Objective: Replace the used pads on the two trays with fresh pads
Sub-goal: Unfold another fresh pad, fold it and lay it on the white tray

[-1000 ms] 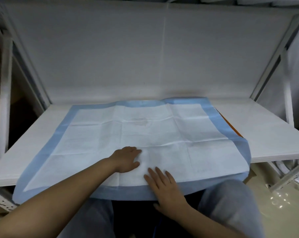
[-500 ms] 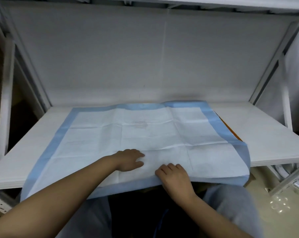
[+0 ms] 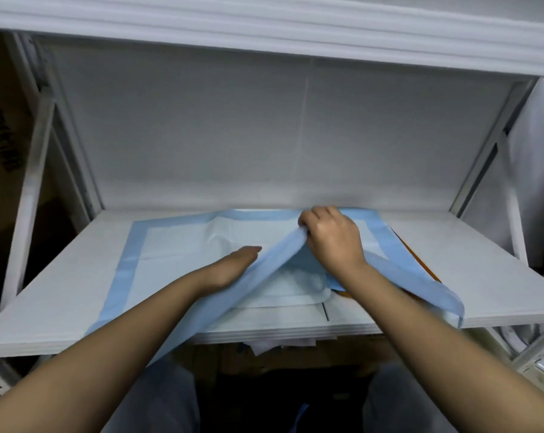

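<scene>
A: The blue-bordered pad is spread on the white shelf, long axis running left to right, its front border lifted into a ridge and carried toward the back.

B: The right hand has it. Fingers curled tight on the front border, pinching it up near the pad's far edge, so that hand is deepest in. The fold's crest slopes down from that fist toward the front on both sides.

A: And the left hand?

B: Flat, fingers straight, palm pressing the pad just left of the ridge, nearer the body. The hands are close together, with only the raised border between them.

A: So the pad lies under and ahead of both hands, most of it off to the left.

B: Right. My read is a fold front-to-back, the left hand anchoring. Beneath the lifted part sits a pale tray, an orange edge peeking at the right.
</scene>
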The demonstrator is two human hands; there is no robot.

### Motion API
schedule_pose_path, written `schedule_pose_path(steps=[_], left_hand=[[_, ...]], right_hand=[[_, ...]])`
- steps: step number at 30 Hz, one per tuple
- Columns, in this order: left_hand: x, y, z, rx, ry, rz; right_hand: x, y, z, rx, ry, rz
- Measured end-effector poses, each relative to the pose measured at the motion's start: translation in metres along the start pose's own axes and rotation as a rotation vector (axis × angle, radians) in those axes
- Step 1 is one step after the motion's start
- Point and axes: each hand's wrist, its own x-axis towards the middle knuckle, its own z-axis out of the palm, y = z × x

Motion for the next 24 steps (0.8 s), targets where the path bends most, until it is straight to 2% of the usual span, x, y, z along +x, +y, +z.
schedule_pose_path(steps=[3,8,11,15,18,24], left_hand=[[0.003,0.005,-0.003,-0.115,0.115,0.036],[0.008,0.020,0.007,-0.112,0.281,0.090],[0.013,0.032,0.018,-0.103,0.281,0.046],[0.018,0.050,0.031,-0.210,0.253,0.005],[0.020,0.061,0.036,-0.260,0.241,-0.015],[0.024,0.068,0.044,-0.395,0.102,-0.038]], right_hand=[[0.033,0.004,-0.016,-0.047,-0.011,-0.003],[0.077,-0.001,-0.040,-0.128,-0.086,-0.014],[0.095,-0.009,-0.054,-0.162,-0.091,-0.004],[0.107,-0.012,-0.063,-0.112,-0.061,0.033],[0.107,-0.010,-0.064,0.045,0.012,0.063],[0.097,-0.007,-0.084,0.619,0.132,0.159]])
